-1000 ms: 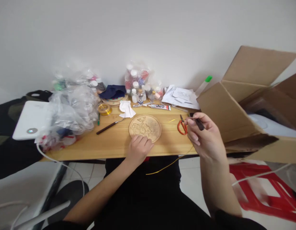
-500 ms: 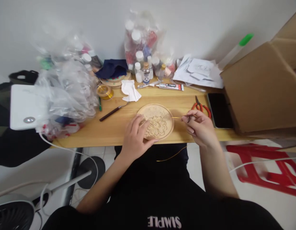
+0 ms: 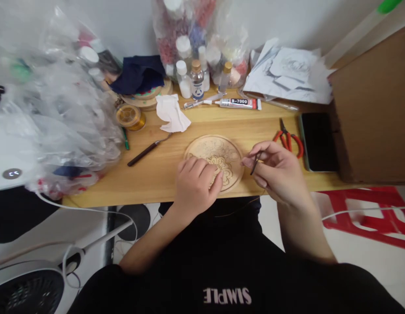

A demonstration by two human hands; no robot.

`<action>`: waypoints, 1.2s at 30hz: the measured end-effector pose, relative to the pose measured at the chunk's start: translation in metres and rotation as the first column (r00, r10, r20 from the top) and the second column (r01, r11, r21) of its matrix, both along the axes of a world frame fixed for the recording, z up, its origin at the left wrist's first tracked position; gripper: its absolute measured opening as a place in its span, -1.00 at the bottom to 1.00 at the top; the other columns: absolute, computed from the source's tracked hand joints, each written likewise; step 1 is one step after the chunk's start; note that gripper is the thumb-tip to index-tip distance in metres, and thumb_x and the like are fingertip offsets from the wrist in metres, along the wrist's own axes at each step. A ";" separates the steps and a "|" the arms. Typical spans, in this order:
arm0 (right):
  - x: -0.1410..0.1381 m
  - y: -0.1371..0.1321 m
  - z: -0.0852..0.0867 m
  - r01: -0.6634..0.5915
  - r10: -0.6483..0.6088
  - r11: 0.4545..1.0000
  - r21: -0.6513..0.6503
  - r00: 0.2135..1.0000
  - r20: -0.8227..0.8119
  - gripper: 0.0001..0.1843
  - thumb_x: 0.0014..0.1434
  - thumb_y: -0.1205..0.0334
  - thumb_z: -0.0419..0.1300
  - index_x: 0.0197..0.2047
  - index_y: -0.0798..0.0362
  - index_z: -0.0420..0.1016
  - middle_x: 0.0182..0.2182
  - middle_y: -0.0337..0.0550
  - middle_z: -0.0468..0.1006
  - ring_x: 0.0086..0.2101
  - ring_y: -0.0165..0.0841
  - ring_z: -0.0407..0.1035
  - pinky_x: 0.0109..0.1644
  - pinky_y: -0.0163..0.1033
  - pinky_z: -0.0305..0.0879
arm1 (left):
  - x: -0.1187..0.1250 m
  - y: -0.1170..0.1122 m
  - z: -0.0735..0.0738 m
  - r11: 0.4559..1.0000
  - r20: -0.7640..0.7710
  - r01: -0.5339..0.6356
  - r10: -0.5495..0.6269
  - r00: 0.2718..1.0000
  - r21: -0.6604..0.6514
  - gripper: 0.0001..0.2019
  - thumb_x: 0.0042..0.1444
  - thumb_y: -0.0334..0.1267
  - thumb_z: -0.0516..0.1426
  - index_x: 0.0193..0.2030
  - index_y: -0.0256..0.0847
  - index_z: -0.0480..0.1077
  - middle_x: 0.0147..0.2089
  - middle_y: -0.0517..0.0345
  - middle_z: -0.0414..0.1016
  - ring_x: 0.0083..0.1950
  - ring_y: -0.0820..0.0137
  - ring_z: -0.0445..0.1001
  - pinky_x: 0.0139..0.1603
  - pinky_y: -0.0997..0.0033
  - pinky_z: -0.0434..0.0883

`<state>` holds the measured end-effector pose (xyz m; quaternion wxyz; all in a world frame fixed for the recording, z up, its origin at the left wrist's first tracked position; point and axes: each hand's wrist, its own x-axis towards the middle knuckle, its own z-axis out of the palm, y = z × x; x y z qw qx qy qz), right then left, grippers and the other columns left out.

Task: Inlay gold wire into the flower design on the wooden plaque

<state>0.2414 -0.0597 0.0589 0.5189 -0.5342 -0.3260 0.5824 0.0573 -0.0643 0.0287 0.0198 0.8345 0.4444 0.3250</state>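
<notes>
A round wooden plate (image 3: 233, 148) lies at the table's front edge, with a raised flower of gold wire (image 3: 227, 168) over a drawn outline. My left hand (image 3: 196, 181) presses on its left side, fingers bent and thumb across the flower; the fingertips are hidden. Just right of the plate, my right hand (image 3: 281, 170) is closed around dark tweezers (image 3: 255, 163), held slanted. A thin gold wire (image 3: 235, 213) hangs in front of my dark clothes, below that hand; its upper end is too faint to follow.
Orange-handled pliers (image 3: 288, 140), a phone (image 3: 318, 141) and a cardboard box (image 3: 369, 109) are at right. Behind the plate lie a glue tube (image 3: 240, 103), white tissue (image 3: 173, 114) and small bottles (image 3: 197, 80). A wire spool (image 3: 130, 117), dark-handled tool (image 3: 143, 153) and plastic bags (image 3: 68, 109) are left.
My left hand's fingers have drawn together and bent, where they were spread over the plate. My right hand still holds the tweezers, now closer to the plate's rim. The view has tilted downward.
</notes>
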 end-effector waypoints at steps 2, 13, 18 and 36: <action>0.000 -0.002 -0.003 0.016 -0.016 1.000 -0.004 1.000 -0.015 -0.72 -0.20 0.50 0.35 -0.40 0.06 0.43 -0.53 -0.35 0.54 -0.78 -0.67 0.10 -0.81 -0.51 -0.11 | 0.002 0.001 -0.001 1.000 -0.008 0.010 -0.010 1.000 0.022 -0.78 0.27 -0.34 0.07 -0.43 -0.21 0.37 -0.45 0.15 0.43 -0.34 0.33 0.35 -0.26 0.24 0.25; 0.003 -0.032 -0.022 0.044 -0.127 0.973 0.228 0.923 0.363 -0.83 0.03 0.38 0.37 -0.33 -0.01 0.49 -0.40 -0.29 0.60 -0.45 -0.49 0.47 -0.46 -0.39 0.38 | 0.003 -0.006 -0.004 0.995 -0.086 0.083 -0.079 0.993 0.053 -0.73 0.22 -0.43 0.06 -0.52 -0.18 0.29 -0.50 0.19 0.37 -0.37 0.36 0.30 -0.28 0.28 0.22; 0.001 -0.051 -0.030 0.067 -0.214 0.957 0.281 0.819 0.533 -0.87 0.09 0.35 0.36 -0.33 -0.05 0.51 -0.40 -0.28 0.60 -0.42 -0.43 0.48 -0.43 -0.31 0.37 | 0.004 -0.010 -0.005 0.998 -0.088 0.055 -0.052 0.995 0.035 -0.71 0.23 -0.42 0.07 -0.53 -0.17 0.26 -0.51 0.18 0.35 -0.39 0.35 0.29 -0.34 0.26 0.19; 0.016 -0.014 -0.051 0.221 -0.297 0.942 0.251 0.899 0.322 -0.81 -0.08 0.35 0.40 -0.42 -0.03 0.47 -0.52 -0.33 0.50 -0.51 -0.49 0.37 -0.41 -0.33 0.35 | -0.026 0.009 -0.030 0.926 -0.120 0.133 -0.185 0.975 -0.353 0.06 0.04 0.13 0.31 0.49 -0.28 -0.17 0.47 -0.43 -0.01 0.49 -0.20 -0.01 0.38 -0.32 0.15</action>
